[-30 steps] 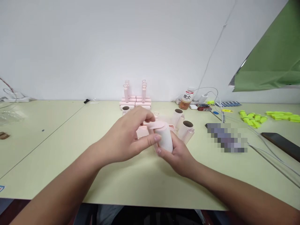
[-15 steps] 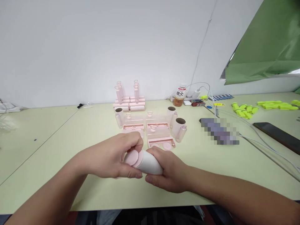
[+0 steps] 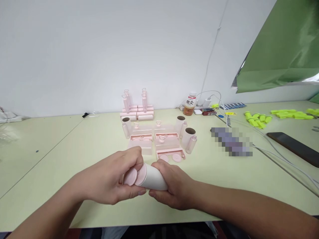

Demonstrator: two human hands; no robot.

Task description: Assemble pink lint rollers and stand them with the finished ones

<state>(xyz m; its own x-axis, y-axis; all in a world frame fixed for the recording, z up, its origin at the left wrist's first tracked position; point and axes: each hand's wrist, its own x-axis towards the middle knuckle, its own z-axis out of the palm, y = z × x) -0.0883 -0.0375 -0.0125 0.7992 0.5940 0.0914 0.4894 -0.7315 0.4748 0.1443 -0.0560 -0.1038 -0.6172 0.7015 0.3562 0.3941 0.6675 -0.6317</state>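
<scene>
My left hand has its finger and thumb bent around a round pink disc, maybe so its flat face is left clear. Just beside it, another pink disc sits at the end of the white roll. The roll is tipped sideways between my hands, in front of me. An open pink case lies behind, likely close so I can reach it. My right hand grasps the roll's other end, I think to stop it slipping. Farther right, a standing roll is beside a see-through pink tube.
</scene>
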